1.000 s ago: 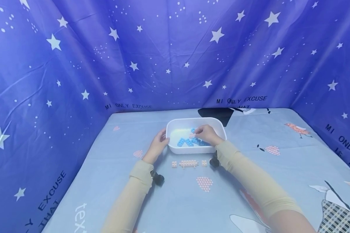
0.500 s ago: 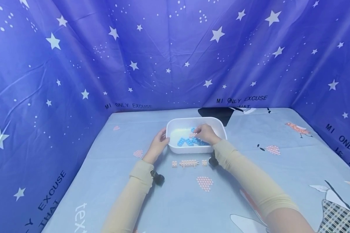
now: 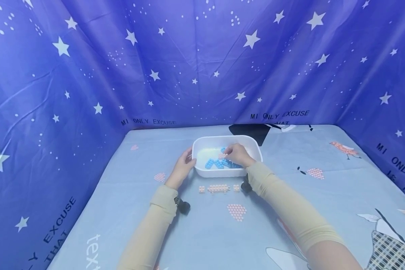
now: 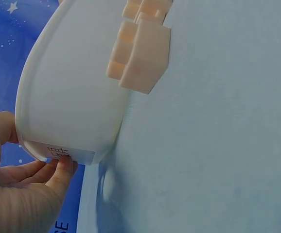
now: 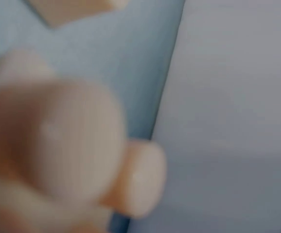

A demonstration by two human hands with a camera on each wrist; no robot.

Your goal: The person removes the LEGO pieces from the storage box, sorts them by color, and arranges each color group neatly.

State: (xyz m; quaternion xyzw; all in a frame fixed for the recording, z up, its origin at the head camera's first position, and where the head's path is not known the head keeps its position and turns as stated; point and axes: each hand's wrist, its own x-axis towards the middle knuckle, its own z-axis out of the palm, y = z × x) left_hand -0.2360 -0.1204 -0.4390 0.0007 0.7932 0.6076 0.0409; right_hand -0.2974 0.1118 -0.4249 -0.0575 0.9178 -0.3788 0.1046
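Observation:
A white plastic tub [image 3: 219, 173] stands on the cloth-covered table. My left hand [image 3: 182, 168] grips its left end; in the left wrist view the thumb and fingers of that hand [image 4: 28, 189] are at the rim and the labelled wall. Inside lie several blue building blocks [image 3: 209, 164] and a pink block [image 3: 221, 156]. My right hand [image 3: 238, 154] reaches in from the right, fingers curled down beside the pink block and a blue piece [image 3: 223, 149]. I cannot tell whether its fingertips pinch a block.
Before the tub sit a long peach block piece [image 3: 218, 188] and two small peach blocks, one to the left [image 3: 201, 189] and one to the right [image 3: 236, 188]. Blurred peach studs [image 5: 77, 141] fill the near right wrist view. A blue star-printed curtain [image 3: 195, 56] surrounds the table.
My right hand shifts very slightly among the blocks in the tub. My left hand stays at the tub's left end, and the peach blocks in front have not moved.

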